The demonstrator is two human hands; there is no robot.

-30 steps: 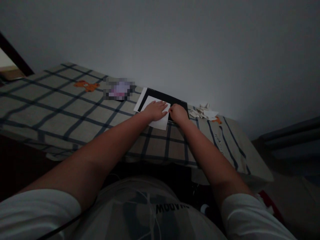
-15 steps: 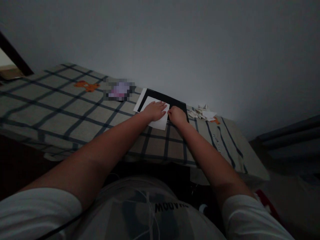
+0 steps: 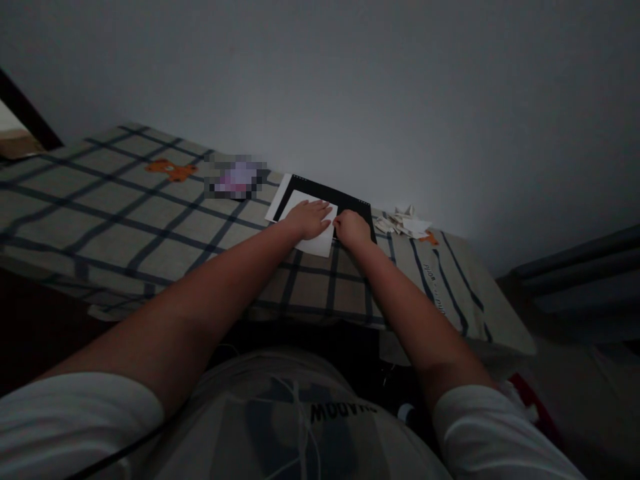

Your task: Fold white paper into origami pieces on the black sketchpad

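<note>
My left hand (image 3: 309, 220) lies flat with fingers spread on a sheet of white paper (image 3: 319, 247). The paper rests on a black sheet (image 3: 345, 197) with a white strip along its left side and small holes at its far edge. At the paper's right edge, my right hand (image 3: 353, 228) is closed, its fingertips curled towards the sheet. Whatever those fingers may pinch is hidden. Part of the paper sticks out over the near edge of the black sheet.
A checked cloth (image 3: 165, 207) covers the table. Scraps of paper (image 3: 405, 222) are heaped right of the black sheet. A blurred purple item (image 3: 237, 179) lies to the left, beside an orange bear print (image 3: 171, 170). A grey wall (image 3: 320, 87) stands behind.
The whole view has shifted slightly. Both hands keep nearly the same places on and beside the paper.
</note>
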